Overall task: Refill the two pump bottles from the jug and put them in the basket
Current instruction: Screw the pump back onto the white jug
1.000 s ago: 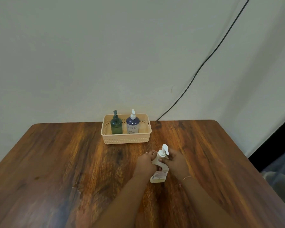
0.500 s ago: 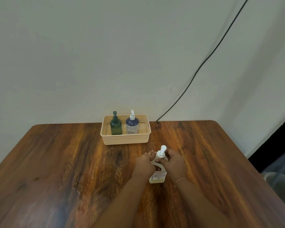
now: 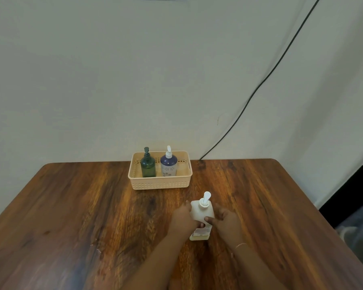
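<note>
The person is gripping the white jug w/ both hands near the middle of the wooden table. The left hand is wrapping round its left side, and the right hand is clasping its right side w/ the thumb lying across the front. The jug's base is resting on the tabletop, its white pump top sticking up. Behind it & apart from it, the beige basket is sitting at the table's far edge by the wall. It is holding the green pump bottle on the left & the blue pump bottle just beside it, both upright. A thin bangle is showing on the right wrist; a dark cable is running down the wall.
</note>
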